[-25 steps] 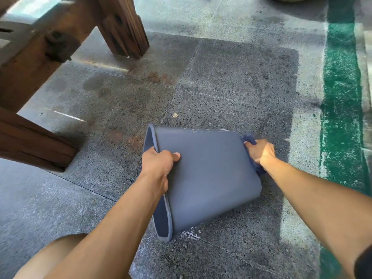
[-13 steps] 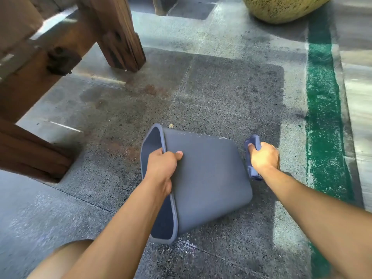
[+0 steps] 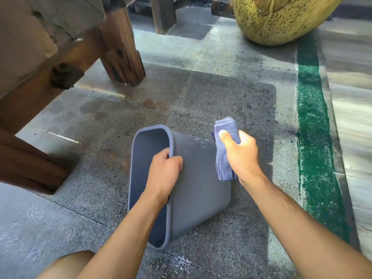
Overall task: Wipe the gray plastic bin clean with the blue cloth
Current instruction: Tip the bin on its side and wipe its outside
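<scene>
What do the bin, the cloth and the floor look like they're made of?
The bin looks like smooth matte gray plastic, with an even surface and a rolled rim. The cloth looks like blue woven or terry fabric, ribbed and folded in soft layers. The floor seems to be speckled stone or terrazzo slabs, with visible joints.

Gray bin (image 3: 198, 184) lies on side on speckled floor (image 3: 221, 101), mouth facing left. My left hand (image 3: 164, 176) grips its rim, fingers inside. My right hand (image 3: 240, 156) holds folded blue cloth (image 3: 225, 150) above bin's right end. Wooden leg (image 3: 120, 49) far left, yellow speckled pot (image 3: 279, 19) far right, green stripe (image 3: 314, 137) right.
</scene>
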`<state>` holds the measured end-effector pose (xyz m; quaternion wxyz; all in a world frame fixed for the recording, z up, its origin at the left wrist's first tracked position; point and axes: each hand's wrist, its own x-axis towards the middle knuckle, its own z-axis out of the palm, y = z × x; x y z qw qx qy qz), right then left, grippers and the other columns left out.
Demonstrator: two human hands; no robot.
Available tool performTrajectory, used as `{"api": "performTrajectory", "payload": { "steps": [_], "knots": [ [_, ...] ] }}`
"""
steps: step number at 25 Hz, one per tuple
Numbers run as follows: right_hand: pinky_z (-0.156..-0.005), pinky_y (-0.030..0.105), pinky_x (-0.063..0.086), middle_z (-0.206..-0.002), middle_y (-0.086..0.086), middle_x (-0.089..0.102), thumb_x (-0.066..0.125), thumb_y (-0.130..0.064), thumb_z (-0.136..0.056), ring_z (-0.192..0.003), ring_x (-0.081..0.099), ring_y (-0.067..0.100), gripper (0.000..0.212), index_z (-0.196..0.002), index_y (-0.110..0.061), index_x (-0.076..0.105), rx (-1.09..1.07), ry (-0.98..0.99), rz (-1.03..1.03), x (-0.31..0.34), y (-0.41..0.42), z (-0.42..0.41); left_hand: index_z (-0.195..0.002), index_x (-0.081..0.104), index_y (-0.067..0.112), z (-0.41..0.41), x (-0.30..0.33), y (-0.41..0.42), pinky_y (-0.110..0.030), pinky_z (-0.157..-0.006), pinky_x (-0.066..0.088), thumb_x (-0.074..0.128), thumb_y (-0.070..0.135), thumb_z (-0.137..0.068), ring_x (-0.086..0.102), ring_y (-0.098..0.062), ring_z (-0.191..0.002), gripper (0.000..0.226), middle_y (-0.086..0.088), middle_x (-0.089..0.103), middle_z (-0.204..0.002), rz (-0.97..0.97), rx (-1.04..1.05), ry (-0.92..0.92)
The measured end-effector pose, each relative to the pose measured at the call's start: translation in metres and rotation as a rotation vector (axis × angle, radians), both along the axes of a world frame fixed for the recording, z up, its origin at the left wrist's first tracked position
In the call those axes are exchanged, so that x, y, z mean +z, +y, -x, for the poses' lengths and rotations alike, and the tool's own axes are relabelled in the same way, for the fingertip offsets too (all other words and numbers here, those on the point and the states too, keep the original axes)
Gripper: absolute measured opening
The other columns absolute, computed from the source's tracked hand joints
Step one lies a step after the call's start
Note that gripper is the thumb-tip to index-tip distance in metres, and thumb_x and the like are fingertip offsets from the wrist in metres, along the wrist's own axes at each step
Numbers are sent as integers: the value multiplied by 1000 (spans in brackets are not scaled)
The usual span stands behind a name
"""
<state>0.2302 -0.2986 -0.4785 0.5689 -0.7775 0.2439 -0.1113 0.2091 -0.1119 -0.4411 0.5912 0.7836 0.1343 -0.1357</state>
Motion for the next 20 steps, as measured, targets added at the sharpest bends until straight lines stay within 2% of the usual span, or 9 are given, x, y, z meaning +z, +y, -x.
{"api": "performTrajectory", "payload": {
  "steps": [2, 4, 6, 10, 12, 15, 17, 19, 20],
  "knots": [
    [-59, 36, 38, -55, -11, 45, 61, -49, -79, -55, 40, 12, 39, -59, -20, 44, 68, -35, 23, 7, 11, 5, -83, 48, 13, -1, 3, -1, -23, -51, 37, 47, -2, -65, 44, -14, -54, 23, 4, 49, -64, 144, -17, 37],
    [-59, 37, 37, -59, -9, 44, 62, -45, -84, -54, 39, 11, 40, -61, -20, 40, 111, -71, 56, 14, 20, 10, -88, 55, 16, -1, 5, -3, -26, -56, 44, 47, 0, -63, 53, -19, -63, 31, -3, 56, -74, 293, -41, 90],
    [-61, 39, 39, -64, -6, 46, 62, -44, -86, -55, 40, 12, 42, -61, -20, 39, 127, -92, 88, 18, 28, 13, -75, 53, 17, 1, 9, -5, -29, -56, 40, 47, 3, -58, 47, -24, -66, 23, -9, 49, -74, 341, -45, 111],
    [-64, 40, 39, -72, 1, 51, 65, -38, -92, -64, 49, 20, 42, -63, -17, 42, 164, -160, 213, 24, 47, 18, -47, 36, 25, 6, 15, -13, -26, -50, 24, 42, 0, -49, 27, -17, -52, 26, 4, 34, -52, 272, -105, 19],
    [-64, 37, 37, -76, 3, 52, 66, -37, -93, -69, 53, 22, 41, -66, -11, 48, 172, -174, 242, 30, 54, 14, -48, 50, 22, 8, 19, -23, -28, -52, 36, 48, 4, -62, 44, -18, -52, 23, 1, 49, -53, 409, -106, 54],
    [-64, 34, 34, -75, 1, 50, 64, -42, -91, -70, 55, 23, 41, -66, -12, 53, 181, -140, 283, 33, 61, 12, -79, 73, 15, 7, 18, -28, -34, -73, 52, 42, 19, -98, 70, -19, -76, 37, -7, 74, -76, 621, -69, -13],
    [-68, 38, 40, -75, 0, 49, 57, -53, -89, -71, 56, 28, 46, -64, -15, 50, 191, -120, 321, 32, 70, 17, -87, 74, 18, 6, 15, -26, -40, -76, 56, 33, 45, -106, 75, -27, -81, 53, -15, 78, -87, 472, -45, -60],
    [-73, 44, 45, -74, -1, 46, 45, -61, -86, -70, 55, 31, 48, -61, -20, 42, 191, -123, 316, 32, 77, 22, -84, 76, 13, 7, 14, -26, -45, -68, 59, 26, 67, -100, 76, -33, -73, 76, -21, 79, -82, 152, -78, -44],
    [-74, 46, 46, -74, -1, 44, 43, -63, -85, -70, 54, 31, 48, -60, -21, 40, 192, -122, 309, 30, 79, 22, -82, 76, 10, 9, 14, -27, -42, -64, 59, 23, 70, -99, 77, -28, -70, 81, -18, 79, -77, 41, -60, -51]
  ]
}}
